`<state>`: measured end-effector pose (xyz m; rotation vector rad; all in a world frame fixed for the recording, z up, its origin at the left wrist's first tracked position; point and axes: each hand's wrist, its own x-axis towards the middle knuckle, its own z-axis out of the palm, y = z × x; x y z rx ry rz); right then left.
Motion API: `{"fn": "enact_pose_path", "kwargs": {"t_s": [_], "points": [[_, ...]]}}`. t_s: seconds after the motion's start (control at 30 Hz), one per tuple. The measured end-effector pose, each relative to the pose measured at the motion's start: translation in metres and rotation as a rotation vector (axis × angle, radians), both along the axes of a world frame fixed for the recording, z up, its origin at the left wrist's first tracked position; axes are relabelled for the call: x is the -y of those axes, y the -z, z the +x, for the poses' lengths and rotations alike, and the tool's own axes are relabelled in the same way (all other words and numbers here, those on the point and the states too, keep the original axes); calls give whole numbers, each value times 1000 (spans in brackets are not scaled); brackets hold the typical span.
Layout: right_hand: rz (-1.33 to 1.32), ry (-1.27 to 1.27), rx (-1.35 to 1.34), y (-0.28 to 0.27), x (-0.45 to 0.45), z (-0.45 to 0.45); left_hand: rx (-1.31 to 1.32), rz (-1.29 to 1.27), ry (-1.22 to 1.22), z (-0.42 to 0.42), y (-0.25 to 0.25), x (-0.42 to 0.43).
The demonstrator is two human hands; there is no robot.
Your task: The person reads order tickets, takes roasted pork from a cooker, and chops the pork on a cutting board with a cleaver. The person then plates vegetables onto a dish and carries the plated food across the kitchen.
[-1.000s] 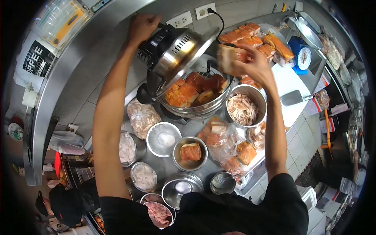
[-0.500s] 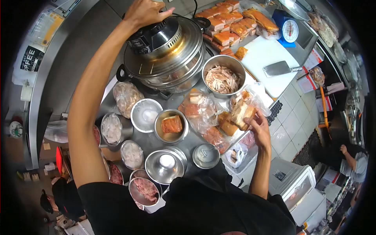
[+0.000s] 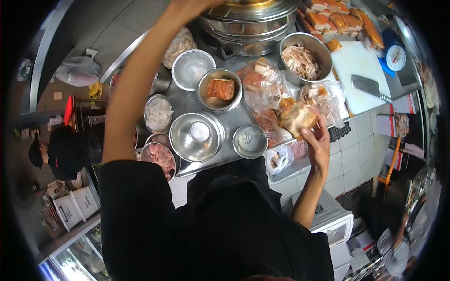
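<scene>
My right hand [image 3: 318, 140] grips a browned piece of meat [image 3: 298, 121] between thumb and fingers, at the table's right side beside the plastic bags of meat [image 3: 266, 84]. My left hand [image 3: 194, 5] reaches to the top edge, over the covered steamer pot [image 3: 251, 28]; its fingers are cut off by the frame. One more browned piece [image 3: 221, 89] sits in a steel bowl [image 3: 202, 96] in the middle. A pot [image 3: 287, 42] of shredded meat stands behind the bags.
A cleaver [image 3: 365, 85] lies on the white cutting board [image 3: 354, 61], with a blue scale [image 3: 394, 57] behind it. Meat slabs [image 3: 340, 21] are piled at the back right. Steel bowls [image 3: 197, 136] stand near the front edge. Other people [image 3: 70, 152] are at far left and right.
The lid has come down onto the pot. My right hand has moved from above the pot to the right front with the meat piece. The view has shifted toward the front.
</scene>
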<state>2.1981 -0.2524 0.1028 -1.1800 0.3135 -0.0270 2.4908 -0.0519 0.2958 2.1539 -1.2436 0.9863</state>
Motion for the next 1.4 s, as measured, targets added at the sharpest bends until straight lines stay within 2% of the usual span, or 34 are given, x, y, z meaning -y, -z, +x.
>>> {"fn": "enact_pose_path", "kwargs": {"t_s": [0.03, 0.07, 0.1, 0.13, 0.17, 0.2, 0.27, 0.3, 0.37, 0.47, 0.6, 0.73, 0.9, 0.93, 1.0, 1.03, 1.07, 1.1, 1.13, 1.17, 1.2, 1.27, 1.33, 1.4], "points": [[15, -47, 62, 3, -1, -2, -261, 71, -110, -28, 15, -21], [23, -76, 83, 4, -6, -2, -34, -41, -35, -22, 62, -52], [2, -63, 74, 7, -13, -1, -145, -43, -19, -33, 96, -72], [-25, -35, 59, 9, -20, -1, -294, 97, -167, -48, 121, -90], [-100, 12, 53, 10, -27, -1, -461, 101, -216, -56, 151, -104], [-179, 52, 50, 9, -32, 1, -463, 188, -262, -56, 184, -126], [-477, 108, -13, 0, -38, 2, -688, 388, -432, -56, 249, -162], [-674, 161, 18, -1, -40, 2, -681, 390, -404, -58, 263, -163], [-816, 185, -12, -6, -41, 0, -891, 367, -376, -64, 279, -165], [-875, 199, -53, -11, -42, -12, -786, 419, -344, -54, 282, -168], [-862, 256, -50, -12, -45, -38, -809, 482, -415, -45, 282, -165], [-782, 365, -111, -8, -48, -90, -762, 511, -443, -55, 254, -167], [-792, 518, -277, -28, -72, -172, -452, 478, -449, -49, 263, -171], [-809, 560, -331, -29, -80, -194, -442, 535, -492, -44, 260, -165], [-786, 669, -302, -25, -100, -237, -421, 445, -383, -44, 253, -162], [-769, 724, -246, -24, -114, -256, -359, 291, -217, -57, 242, -162], [-762, 794, -193, -23, -129, -277, -330, 268, -69, -9, 284, -180], [-778, 789, -190, -19, -144, -298, -429, 247, 169, -13, 275, -182], [-801, 817, -202, -17, -159, -321, -475, 251, 233, -14, 277, -172], [-669, 863, -319, -22, -177, -339, -506, 259, 223, -23, 277, -157], [-648, 936, -207, -16, -194, -358, -535, 268, 206, -29, 279, -144], [-698, 1037, -326, -7, -228, -394, -565, 275, 169, -55, 274, -111], [-578, 1105, -385, -9, -261, -427, -571, 282, 130, -82, 267, -94], [-590, 1176, -466, -6, -284, -459, -595, 248, 122, -105, 253, -88]]}}
